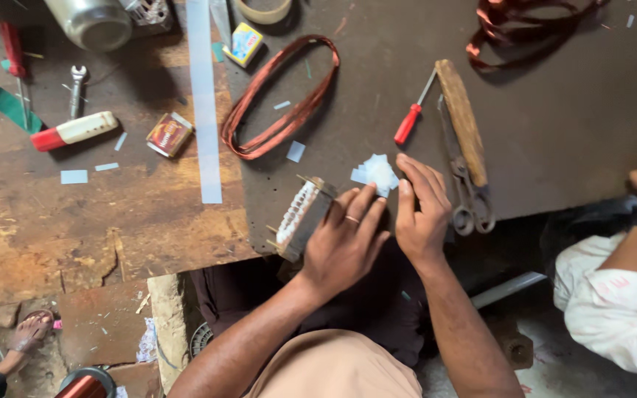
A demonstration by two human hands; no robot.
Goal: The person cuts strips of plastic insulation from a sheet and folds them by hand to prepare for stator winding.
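My left hand [344,239] grips a small motor stator core [300,217] with white slot liners, held at the near edge of the dark workbench [554,110]. My right hand [422,206] rests beside it, its fingertips touching a small heap of white insulating paper pieces [376,173] on the bench. A loop of copper winding wire [282,96] lies just beyond the core.
A red-handled screwdriver [411,121], a wooden handle [462,118] and scissors [466,191] lie right of the paper. A long paper strip [204,103], small boxes, a spanner and a red-and-white tool [75,131] lie left. Another person's arm [628,258] is at the right edge.
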